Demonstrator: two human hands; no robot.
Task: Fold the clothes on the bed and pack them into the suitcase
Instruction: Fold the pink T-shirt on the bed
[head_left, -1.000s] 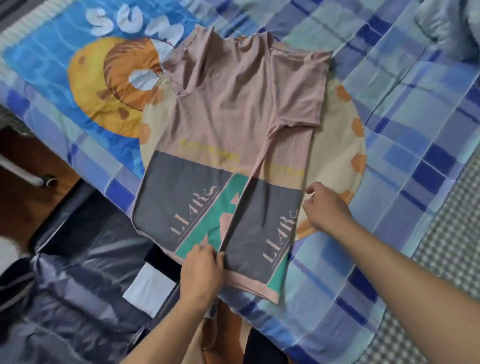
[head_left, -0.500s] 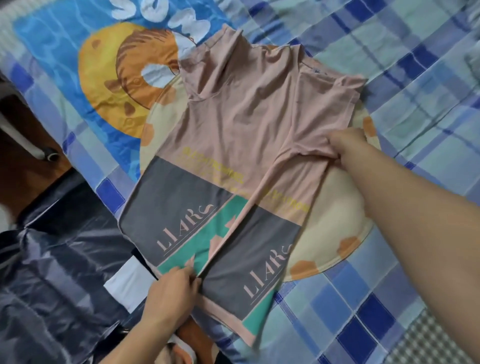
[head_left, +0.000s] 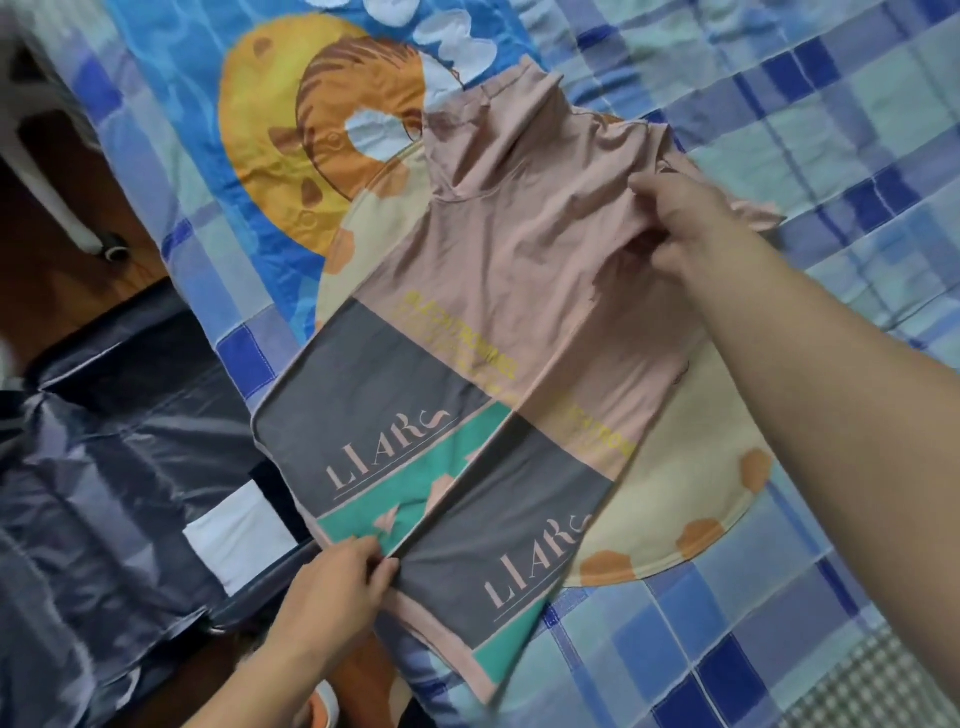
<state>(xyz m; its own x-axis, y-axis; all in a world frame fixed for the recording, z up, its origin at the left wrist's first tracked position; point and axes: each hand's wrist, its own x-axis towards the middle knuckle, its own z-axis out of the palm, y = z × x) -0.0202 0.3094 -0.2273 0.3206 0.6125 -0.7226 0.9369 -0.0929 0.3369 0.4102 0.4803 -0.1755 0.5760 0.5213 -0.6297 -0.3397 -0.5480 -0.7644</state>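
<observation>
Meanwhile, left hand (head_left: 332, 587) pinching shirt (head_left: 519, 291) hem, right hand (head_left: 691, 228) gripping sleeve

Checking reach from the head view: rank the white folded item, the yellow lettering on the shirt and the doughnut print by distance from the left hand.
From the left hand:
1. White folded item, just left.
2. Yellow lettering, mid-shirt.
3. Doughnut print, far upper left.

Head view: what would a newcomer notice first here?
A pink T-shirt with grey "LIARS" panels lies mid-frame on the blue checked bedspread, one side folded over. The right hand pinches the fabric near the sleeve; the left hand holds the hem at the bed's edge. A dark open suitcase sits lower left.
</observation>
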